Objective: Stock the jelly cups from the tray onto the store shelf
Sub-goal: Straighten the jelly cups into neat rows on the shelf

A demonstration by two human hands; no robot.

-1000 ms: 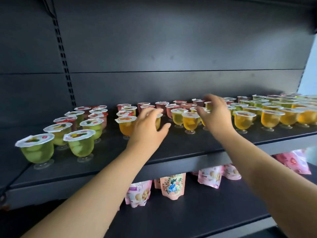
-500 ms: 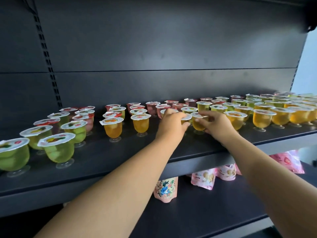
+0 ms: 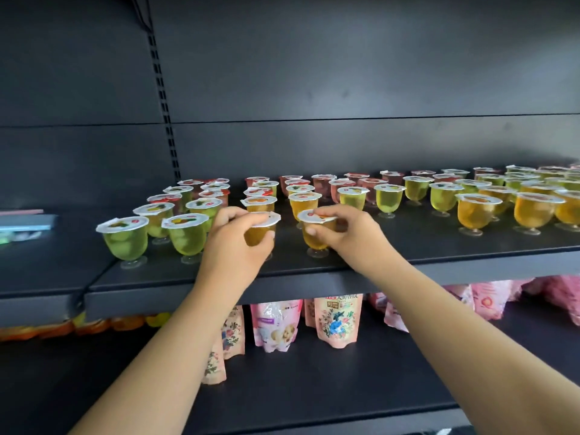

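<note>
Orange jelly cups, one pinched in the left hand (image 3: pixel 233 243) and one in the right hand (image 3: pixel 346 235), had come forward off the back rows to the shelf (image 3: pixel 314 277) front edge, so facing-up looked nearly done.

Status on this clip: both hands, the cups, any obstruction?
Left hand grips an orange jelly cup. Right hand grips another, foot on the shelf. Green cups crowd the left.
</note>
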